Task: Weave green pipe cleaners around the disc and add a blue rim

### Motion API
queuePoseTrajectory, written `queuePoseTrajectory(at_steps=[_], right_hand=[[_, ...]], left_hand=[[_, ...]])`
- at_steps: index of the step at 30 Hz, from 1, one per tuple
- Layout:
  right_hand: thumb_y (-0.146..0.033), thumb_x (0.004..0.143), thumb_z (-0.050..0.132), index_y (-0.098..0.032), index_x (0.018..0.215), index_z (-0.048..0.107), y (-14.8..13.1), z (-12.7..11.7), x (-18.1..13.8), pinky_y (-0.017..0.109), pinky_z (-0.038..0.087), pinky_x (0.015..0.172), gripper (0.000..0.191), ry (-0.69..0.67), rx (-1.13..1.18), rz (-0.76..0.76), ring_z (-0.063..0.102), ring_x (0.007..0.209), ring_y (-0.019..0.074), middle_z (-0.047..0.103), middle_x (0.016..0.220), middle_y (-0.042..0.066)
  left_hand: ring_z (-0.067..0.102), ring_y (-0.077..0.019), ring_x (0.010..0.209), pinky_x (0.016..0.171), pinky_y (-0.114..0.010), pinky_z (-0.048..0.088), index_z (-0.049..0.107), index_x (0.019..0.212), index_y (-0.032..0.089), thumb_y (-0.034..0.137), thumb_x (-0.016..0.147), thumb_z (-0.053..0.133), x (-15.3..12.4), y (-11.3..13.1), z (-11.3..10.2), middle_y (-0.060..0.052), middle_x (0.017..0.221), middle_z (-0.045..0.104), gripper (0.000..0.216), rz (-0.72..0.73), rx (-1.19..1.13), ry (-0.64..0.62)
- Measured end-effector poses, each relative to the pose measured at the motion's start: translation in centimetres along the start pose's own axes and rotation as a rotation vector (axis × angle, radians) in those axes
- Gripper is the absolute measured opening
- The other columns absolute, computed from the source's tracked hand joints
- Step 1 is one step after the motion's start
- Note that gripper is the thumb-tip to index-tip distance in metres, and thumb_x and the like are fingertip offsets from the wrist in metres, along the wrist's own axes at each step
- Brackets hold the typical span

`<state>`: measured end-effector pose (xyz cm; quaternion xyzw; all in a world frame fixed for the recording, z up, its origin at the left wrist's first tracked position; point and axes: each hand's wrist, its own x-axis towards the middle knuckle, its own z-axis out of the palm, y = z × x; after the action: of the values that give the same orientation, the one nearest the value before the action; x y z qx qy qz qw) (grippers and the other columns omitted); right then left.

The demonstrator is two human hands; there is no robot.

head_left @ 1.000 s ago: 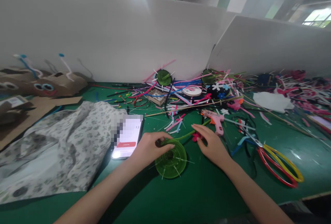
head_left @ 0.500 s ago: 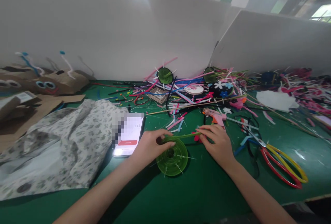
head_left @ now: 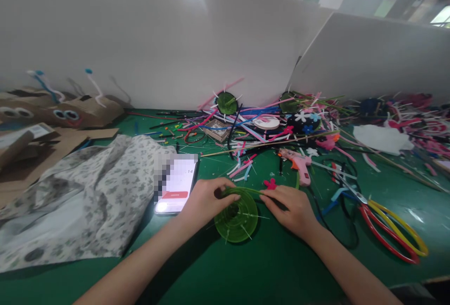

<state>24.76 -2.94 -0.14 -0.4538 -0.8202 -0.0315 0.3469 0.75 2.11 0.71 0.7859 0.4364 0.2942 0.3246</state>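
A flat green coil of wound strip, with thin white pins sticking out around it, is in front of me. My left hand is closed, thumb and fingers pinching the coil's upper left rim. From there a loose length of green strip arches along the coil's top edge. Its right part is pinched between the thumb and fingers of my right hand. A red flower shape lies just beyond my right fingertips, and a pink glue gun rests behind that hand.
Scissors with red and yellow handles lie at right. A phone and patterned cloth are at left, near cardboard figures. Colourful pipe cleaners pile up along the white partition.
My right hand has moved left and slightly down, bending the green strip down towards the coil's edge. My left hand keeps its grip. The view has shifted slightly.
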Motion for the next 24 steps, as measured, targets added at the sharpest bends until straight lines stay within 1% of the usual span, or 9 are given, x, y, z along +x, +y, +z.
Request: queuePoseTrajectory(at_steps=[3, 5, 8, 12, 14, 17, 20, 24], right_hand=[[-0.020, 0.086, 0.058, -0.023, 0.101, 0.068, -0.1, 0.1, -0.1, 0.028, 0.052, 0.067, 0.018, 0.006, 0.004, -0.004, 0.068, 0.070, 0.0141, 0.074, 0.085, 0.001], [-0.020, 0.085, 0.058, -0.023, 0.102, 0.069, -0.2, 0.0, -0.2, 0.028, 0.051, 0.064, 0.020, -0.002, 0.007, -0.004, 0.067, 0.066, 0.0135, 0.074, 0.083, 0.000], [-0.022, 0.086, 0.057, -0.024, 0.099, 0.070, -0.4, 0.0, -0.3, 0.028, 0.050, 0.060, 0.019, -0.026, 0.019, 0.014, 0.066, 0.061, 0.0135, 0.074, 0.079, 0.001], [-0.023, 0.087, 0.056, -0.024, 0.097, 0.071, -0.7, 0.2, -0.5, 0.028, 0.049, 0.060, 0.018, -0.037, 0.035, 0.037, 0.066, 0.060, 0.0132, 0.074, 0.081, 0.001], [-0.024, 0.088, 0.054, -0.023, 0.096, 0.070, -1.1, 0.3, -0.4, 0.028, 0.049, 0.060, 0.018, -0.079, 0.008, 0.053, 0.066, 0.059, 0.0134, 0.074, 0.081, 0.002], [-0.026, 0.091, 0.049, -0.021, 0.094, 0.071, -2.1, 0.4, -0.3, 0.027, 0.046, 0.059, 0.022, -0.149, -0.068, 0.075, 0.065, 0.058, 0.0143, 0.074, 0.076, 0.003], [-0.029, 0.093, 0.044, -0.021, 0.095, 0.071, -3.2, 0.3, -0.4, 0.026, 0.042, 0.054, 0.028, -0.176, -0.158, 0.111, 0.064, 0.055, 0.0149, 0.072, 0.069, 0.004], [-0.032, 0.092, 0.045, -0.021, 0.095, 0.070, -4.2, 0.4, -0.5, 0.026, 0.035, 0.046, 0.028, -0.203, -0.188, 0.226, 0.060, 0.049, 0.0153, 0.067, 0.058, 0.002]], left_hand=[[0.054, -0.0128, 0.058, 0.054, -0.023, 0.037, 0.071, 0.085, 0.023, 0.038, 0.077, 0.066, 0.0, 0.1, 0.0, 0.003, 0.064, 0.063, 0.018, 0.004, -0.001, -0.006], [0.054, -0.0129, 0.059, 0.054, -0.023, 0.037, 0.071, 0.085, 0.023, 0.037, 0.077, 0.066, 0.0, 0.1, 0.0, 0.002, 0.065, 0.064, 0.017, 0.001, -0.002, -0.008], [0.055, -0.0130, 0.059, 0.054, -0.023, 0.037, 0.071, 0.085, 0.023, 0.036, 0.078, 0.066, 0.0, 0.2, -0.1, 0.002, 0.065, 0.065, 0.016, 0.002, -0.004, -0.010], [0.055, -0.0131, 0.059, 0.054, -0.023, 0.038, 0.071, 0.084, 0.022, 0.035, 0.078, 0.066, 0.1, 0.2, -0.1, 0.002, 0.066, 0.065, 0.015, 0.006, -0.011, -0.009], [0.056, -0.0129, 0.060, 0.055, -0.023, 0.038, 0.071, 0.084, 0.022, 0.033, 0.078, 0.066, 0.1, 0.2, -0.1, 0.002, 0.068, 0.067, 0.014, 0.004, -0.019, -0.009], [0.056, -0.0127, 0.060, 0.055, -0.023, 0.039, 0.071, 0.083, 0.022, 0.031, 0.078, 0.065, 0.1, 0.3, -0.1, 0.002, 0.071, 0.069, 0.011, -0.001, -0.026, -0.013], [0.057, -0.0130, 0.061, 0.055, -0.023, 0.039, 0.071, 0.083, 0.022, 0.031, 0.078, 0.064, 0.1, 0.4, -0.2, 0.002, 0.073, 0.070, 0.012, -0.002, -0.027, -0.011], [0.056, -0.0129, 0.059, 0.054, -0.023, 0.038, 0.071, 0.082, 0.022, 0.033, 0.078, 0.064, 0.0, 0.4, -0.1, 0.002, 0.069, 0.069, 0.014, 0.002, -0.019, -0.010]])
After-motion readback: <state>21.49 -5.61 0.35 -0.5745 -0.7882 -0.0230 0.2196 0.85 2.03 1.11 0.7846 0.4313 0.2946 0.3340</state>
